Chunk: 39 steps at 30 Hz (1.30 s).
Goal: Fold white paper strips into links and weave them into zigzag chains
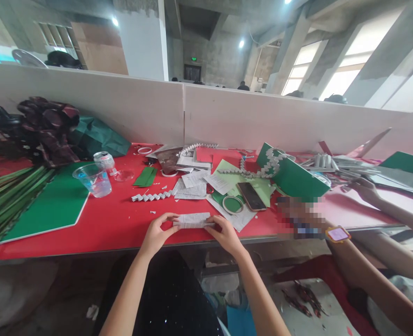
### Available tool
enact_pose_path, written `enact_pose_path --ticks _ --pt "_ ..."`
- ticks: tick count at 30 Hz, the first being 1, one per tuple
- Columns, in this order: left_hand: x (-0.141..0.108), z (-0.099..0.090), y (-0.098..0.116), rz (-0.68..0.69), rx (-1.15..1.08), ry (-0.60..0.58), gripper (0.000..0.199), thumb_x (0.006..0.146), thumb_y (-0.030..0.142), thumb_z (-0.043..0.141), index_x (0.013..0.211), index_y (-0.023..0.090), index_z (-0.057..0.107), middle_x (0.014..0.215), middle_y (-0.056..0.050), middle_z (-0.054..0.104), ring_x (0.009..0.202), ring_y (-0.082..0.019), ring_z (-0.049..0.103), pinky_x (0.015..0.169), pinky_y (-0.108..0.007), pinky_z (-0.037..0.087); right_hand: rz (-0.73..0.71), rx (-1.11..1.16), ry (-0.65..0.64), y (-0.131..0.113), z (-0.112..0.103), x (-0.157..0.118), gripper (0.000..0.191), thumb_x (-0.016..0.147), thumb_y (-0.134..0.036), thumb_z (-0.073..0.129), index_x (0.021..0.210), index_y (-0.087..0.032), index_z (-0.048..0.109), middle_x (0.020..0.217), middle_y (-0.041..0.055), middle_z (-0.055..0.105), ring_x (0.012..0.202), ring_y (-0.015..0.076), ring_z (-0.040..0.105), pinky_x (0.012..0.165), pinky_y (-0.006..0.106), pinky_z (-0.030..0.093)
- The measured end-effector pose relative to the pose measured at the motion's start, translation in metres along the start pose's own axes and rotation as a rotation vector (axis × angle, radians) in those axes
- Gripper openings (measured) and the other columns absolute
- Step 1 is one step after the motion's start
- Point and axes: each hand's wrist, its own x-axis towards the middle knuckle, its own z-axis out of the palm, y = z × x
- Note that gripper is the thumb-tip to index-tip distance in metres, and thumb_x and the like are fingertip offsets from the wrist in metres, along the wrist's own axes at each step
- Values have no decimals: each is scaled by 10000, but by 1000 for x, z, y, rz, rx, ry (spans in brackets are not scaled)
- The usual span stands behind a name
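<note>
A small strip of printed paper [193, 220] is stretched between my two hands above the front of the red table. My left hand [160, 232] pinches its left end between thumb and fingers. At the other end, my right hand [224, 233] grips the paper the same way. Just beyond lies a folded zigzag paper chain [153, 197]. Loose printed sheets [192, 186] are piled behind the strip. A roll of tape [233, 204] and a phone [251, 196] rest on papers to the right.
A plastic cup [95, 181] and a can [105, 162] stand on the left, near a green board [52, 210] and long green leaves [14, 200]. A co-worker's arms [370, 266] reach in from the right. A white partition [244, 114] runs behind the red table [122, 233].
</note>
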Motion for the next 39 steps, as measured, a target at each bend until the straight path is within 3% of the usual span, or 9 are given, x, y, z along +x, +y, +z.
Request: enact_pose_path --ticks 2,8,17,24,30,35,39 --pt "0 1 2 8 32 -6 314 712 430 683 941 216 678 960 -57 704 960 -243 636 897 -365 472 19 36 23 -2 -2 0 143 843 -328 584 871 -208 658 864 42 671 803 195 597 716 287 436" --pt "-3 5 7 31 143 23 261 794 457 582 733 208 632 784 -22 684 791 -213 635 769 -293 472 47 149 72 -3 -5 1 211 864 -358 542 748 -190 595 977 74 666 883 216 591 776 303 427" --pt "-2 11 5 157 312 54 329 865 416 489 612 206 491 694 -17 572 725 -182 555 724 -276 426 76 -64 80 -1 5 2 133 813 -290 565 720 -202 529 894 41 621 708 166 529 650 277 388" --pt "-1 17 -2 197 492 128 271 911 391 431 716 215 501 750 -31 588 782 -198 557 710 -286 421 81 -191 196 8 12 7 112 797 -300 574 771 -206 519 964 50 530 727 160 501 670 284 394" --pt "-2 23 -4 229 657 173 150 900 346 490 888 206 540 702 -16 559 764 -204 548 670 -284 429 93 -271 219 10 16 9 118 820 -305 523 775 -202 487 925 37 503 665 135 457 647 270 386" --pt "-2 28 1 364 878 119 160 890 185 501 1012 215 600 875 -41 631 853 -213 555 762 -331 454 130 -338 239 9 18 12 168 809 -311 516 703 -206 438 814 12 469 618 129 421 594 256 349" --pt "-10 40 11 507 910 -12 290 870 57 448 992 216 659 987 -46 668 946 -205 574 875 -363 458 140 -340 235 8 18 12 168 801 -298 516 700 -208 417 794 -1 460 613 126 416 598 253 341"
